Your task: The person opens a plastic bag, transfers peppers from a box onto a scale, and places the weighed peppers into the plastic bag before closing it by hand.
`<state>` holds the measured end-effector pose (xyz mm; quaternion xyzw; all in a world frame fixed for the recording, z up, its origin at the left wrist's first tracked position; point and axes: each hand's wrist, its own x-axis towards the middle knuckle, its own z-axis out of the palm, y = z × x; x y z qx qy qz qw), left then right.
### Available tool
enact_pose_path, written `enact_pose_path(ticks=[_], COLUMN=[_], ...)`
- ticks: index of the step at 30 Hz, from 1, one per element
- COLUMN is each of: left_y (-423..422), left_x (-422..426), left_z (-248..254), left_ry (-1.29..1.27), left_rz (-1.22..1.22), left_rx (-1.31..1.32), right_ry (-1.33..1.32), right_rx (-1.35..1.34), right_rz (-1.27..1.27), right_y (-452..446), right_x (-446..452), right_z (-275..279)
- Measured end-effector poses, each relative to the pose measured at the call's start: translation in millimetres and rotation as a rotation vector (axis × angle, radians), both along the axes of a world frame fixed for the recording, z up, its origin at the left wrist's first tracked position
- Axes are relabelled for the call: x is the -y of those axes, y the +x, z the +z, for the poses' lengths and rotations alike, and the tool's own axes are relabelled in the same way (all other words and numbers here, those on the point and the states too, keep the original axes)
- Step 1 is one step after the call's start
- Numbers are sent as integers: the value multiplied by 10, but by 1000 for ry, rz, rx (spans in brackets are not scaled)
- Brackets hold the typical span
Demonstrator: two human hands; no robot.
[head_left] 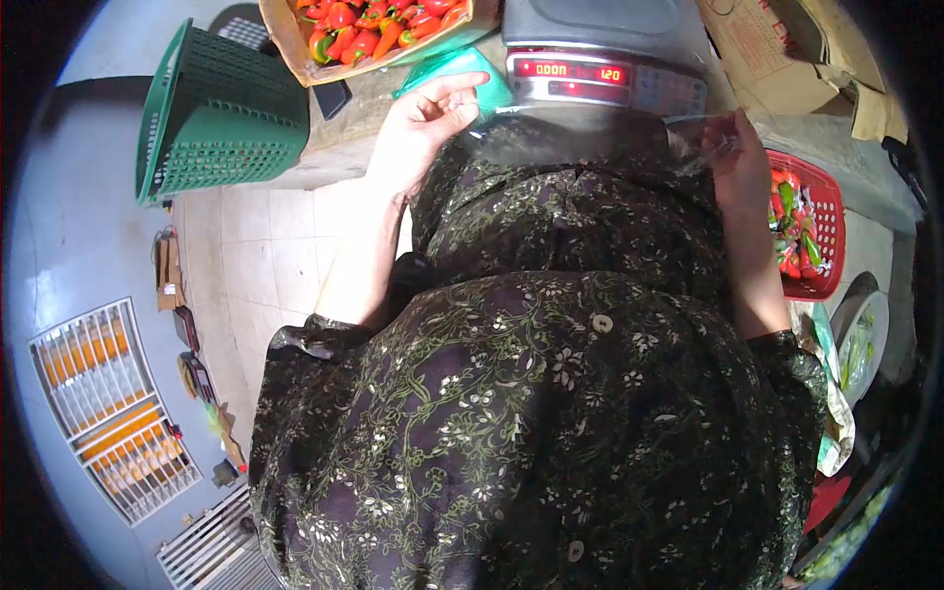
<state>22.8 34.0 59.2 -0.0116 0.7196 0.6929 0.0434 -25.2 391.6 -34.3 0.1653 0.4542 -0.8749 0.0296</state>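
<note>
A thin clear plastic bag [580,138] stretches between my hands, in front of my patterned shirt. My left hand [430,128] is closed on its left end, beside a green packet [418,77] on the counter. On the bag's right end my right hand [733,152] is closed, partly in shadow. Just beyond the bag stands a scale [605,81] with a lit red display. A box of red peppers [369,29] sits at the back left of the scale.
A green perforated basket [231,118] stands at the left, near a dark phone [332,98]. Cardboard boxes [767,59] are at the back right. Below them, a red basket [833,226] holds bagged peppers. Farther down is a pale bowl [875,339].
</note>
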Motion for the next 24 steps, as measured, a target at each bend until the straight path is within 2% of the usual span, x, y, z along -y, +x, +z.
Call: enact_pose_path(ticks=[3, 6, 10, 13, 15, 17, 18, 20, 22, 24], left_y=[-7, -38, -42, -22, -21, -45, -48, 13, 76, 112], left_x=[73, 259, 246, 113, 134, 82, 32, -257, -486, -609], left_z=[-81, -151, -104, -64, -88, -115, -140, -42, 26, -43], left_ry=[-229, -380, -248, -188, -202, -227, -240, -141, -57, -80], left_rz=[-15, -11, -1, 23, 9, 74, 108, 75, 31, -82], left_rx=[-52, 11, -18, -70, -115, -127, -133, -192, -180, -218], right_ry=[3, -3, 24, 205, 629, 1018, 1192, 1261, 1010, 699], right_rx=[6, -32, -34, 16, -172, -429, -593, -692, -529, -471], right_rz=[11, 28, 24, -160, -483, -620, -588, -223, 389, 530], right_y=[-3, 4, -7, 11, -21, -10, 66, 235, 360, 463], right_x=[-11, 0, 5, 80, 217, 341, 415, 568, 710, 973], right_z=[-2, -3, 2, 108, 118, 234, 490, 766, 904, 852])
